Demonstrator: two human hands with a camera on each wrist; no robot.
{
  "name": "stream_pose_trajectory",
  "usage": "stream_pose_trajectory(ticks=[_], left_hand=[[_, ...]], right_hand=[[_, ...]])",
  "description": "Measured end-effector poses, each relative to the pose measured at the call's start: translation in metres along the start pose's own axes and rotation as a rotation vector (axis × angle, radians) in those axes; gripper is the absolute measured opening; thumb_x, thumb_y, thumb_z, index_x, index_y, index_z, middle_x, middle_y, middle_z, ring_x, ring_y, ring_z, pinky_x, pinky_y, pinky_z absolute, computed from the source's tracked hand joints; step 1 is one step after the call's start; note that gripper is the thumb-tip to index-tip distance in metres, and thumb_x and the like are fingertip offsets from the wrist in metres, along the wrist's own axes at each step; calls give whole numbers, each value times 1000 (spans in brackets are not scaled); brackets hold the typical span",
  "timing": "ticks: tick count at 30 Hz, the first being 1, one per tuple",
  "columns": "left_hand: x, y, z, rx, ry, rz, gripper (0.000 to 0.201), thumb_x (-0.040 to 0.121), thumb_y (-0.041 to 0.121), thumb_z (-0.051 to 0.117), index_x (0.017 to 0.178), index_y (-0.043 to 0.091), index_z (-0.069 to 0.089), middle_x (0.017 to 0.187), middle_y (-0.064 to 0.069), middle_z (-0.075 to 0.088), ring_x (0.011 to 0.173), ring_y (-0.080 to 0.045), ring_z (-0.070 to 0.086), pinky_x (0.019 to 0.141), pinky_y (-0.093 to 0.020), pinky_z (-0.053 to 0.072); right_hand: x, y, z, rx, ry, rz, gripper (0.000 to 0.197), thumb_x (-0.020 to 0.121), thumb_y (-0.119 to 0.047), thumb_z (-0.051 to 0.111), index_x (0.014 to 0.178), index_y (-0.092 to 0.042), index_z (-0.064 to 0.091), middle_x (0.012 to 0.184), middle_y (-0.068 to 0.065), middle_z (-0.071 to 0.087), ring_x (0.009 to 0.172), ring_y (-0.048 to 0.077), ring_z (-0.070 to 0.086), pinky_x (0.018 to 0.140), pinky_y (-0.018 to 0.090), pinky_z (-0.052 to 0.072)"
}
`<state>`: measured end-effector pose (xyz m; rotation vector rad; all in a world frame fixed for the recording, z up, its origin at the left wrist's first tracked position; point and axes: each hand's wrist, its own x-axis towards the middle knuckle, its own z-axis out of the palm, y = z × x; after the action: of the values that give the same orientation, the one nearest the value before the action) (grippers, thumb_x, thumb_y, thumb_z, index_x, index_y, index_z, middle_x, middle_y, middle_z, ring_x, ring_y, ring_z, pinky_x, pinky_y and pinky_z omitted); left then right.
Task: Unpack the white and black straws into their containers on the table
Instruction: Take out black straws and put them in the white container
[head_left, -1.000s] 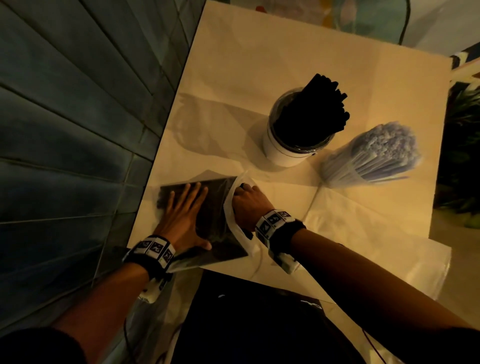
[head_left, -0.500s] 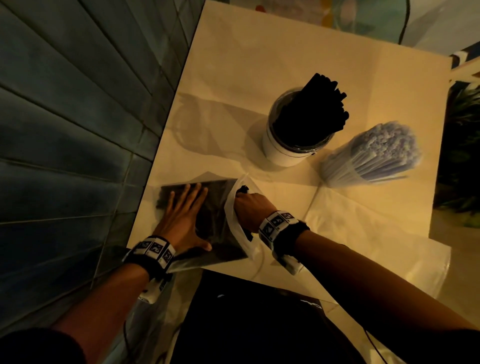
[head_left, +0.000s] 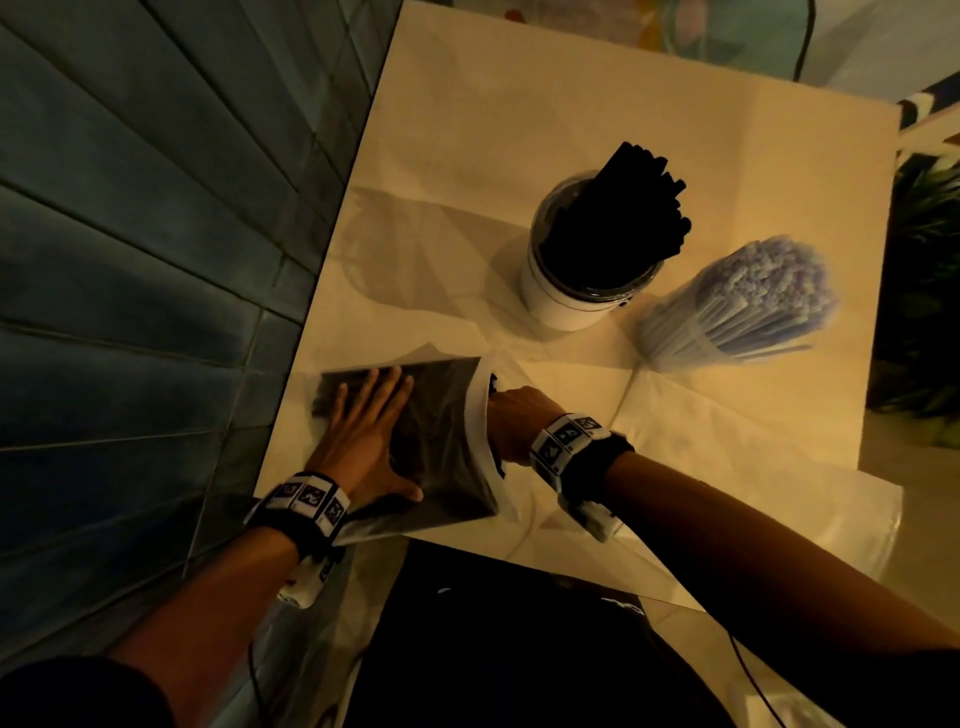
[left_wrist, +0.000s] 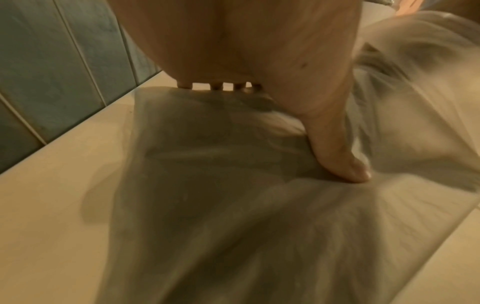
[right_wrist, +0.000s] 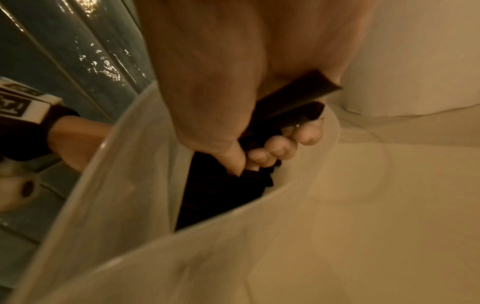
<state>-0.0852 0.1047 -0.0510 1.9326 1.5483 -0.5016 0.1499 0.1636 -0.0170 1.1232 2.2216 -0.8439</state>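
A clear plastic bag (head_left: 441, 457) of black straws lies flat at the table's near left corner. My left hand (head_left: 363, 431) presses flat on the bag (left_wrist: 233, 216), fingers spread and straight. My right hand (head_left: 511, 421) reaches into the bag's open mouth and grips a bunch of black straws (right_wrist: 293, 98) between thumb and curled fingers (right_wrist: 275, 148). Further back, a white round container (head_left: 566, 306) holds several upright black straws (head_left: 628, 202). To its right a clear container of white straws (head_left: 743, 306) leans on the table.
The cream table (head_left: 571, 104) meets a teal tiled wall (head_left: 130, 234) on the left. An empty clear plastic bag (head_left: 779, 499) lies over the near right edge. A dark garment (head_left: 519, 649) fills the foreground below the table. A plant (head_left: 930, 260) stands at the far right.
My right hand has drawn back slightly to the right at the bag's mouth, its fingers closed round the black straws. The left hand stays flat on the bag.
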Motion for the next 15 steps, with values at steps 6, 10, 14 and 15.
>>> stream_pose_trajectory(ticks=[6,10,14,15], left_hand=[[2,-2,0,-6,-12,17,154,47,84,73,158,24,-14,163,4,-26,149,-20,-28,122,-56,-7],[0,-1,0,0,-10,18,154,48,84,74,157,24,-17,162,4,-28,149,-20,-29,122,-54,-9],[-1,1,-1,-5,-19,8,154,49,82,74,154,25,-22,160,5,-32,148,-21,-30,122,-53,-11],[-1,1,-1,-2,-19,5,154,49,83,74,154,25,-23,160,5,-33,148,-21,-30,122,-53,-11]], right_hand=[[-18,30,5,-77,45,57,31,92,-24,60,121,-15,56,121,5,58,111,26,54,92,38,44],[-16,17,4,-48,60,38,53,88,-27,66,135,-11,47,132,6,50,120,28,47,102,41,39],[-14,5,4,15,27,100,38,97,-18,54,131,-3,50,126,13,61,115,34,58,100,41,41],[-16,5,5,21,42,111,38,98,-17,49,133,-3,47,121,13,64,110,34,61,94,40,44]])
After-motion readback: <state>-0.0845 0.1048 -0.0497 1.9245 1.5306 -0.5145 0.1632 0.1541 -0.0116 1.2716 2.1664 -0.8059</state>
